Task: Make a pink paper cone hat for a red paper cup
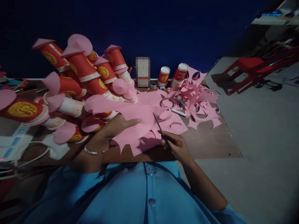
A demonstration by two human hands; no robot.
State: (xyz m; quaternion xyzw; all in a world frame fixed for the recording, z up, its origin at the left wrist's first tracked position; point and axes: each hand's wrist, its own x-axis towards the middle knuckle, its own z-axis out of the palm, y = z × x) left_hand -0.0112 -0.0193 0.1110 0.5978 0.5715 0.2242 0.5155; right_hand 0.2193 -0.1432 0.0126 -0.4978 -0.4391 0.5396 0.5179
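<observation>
A sheet of pink paper (137,115) with curved cut edges is gripped by my left hand (115,126), its thumb lying on top and the other fingers hidden underneath. Dark-handled scissors (159,123) are in my right hand (176,145), the blades pointing up and away at the right edge of that sheet. Below and behind it lie more cut pink pieces (174,123). Just left of my left hand are several red paper cups (81,67) joined in pairs and topped with pink paper cones (63,132).
Pink scraps (198,96) pile up at the table's right, with a white marker (179,112) and a roll of tape (168,102) beside them. Two cup pieces (164,77) stand at the back. A white power strip (14,143) and cables lie left. A red stool (247,68) stands on the floor.
</observation>
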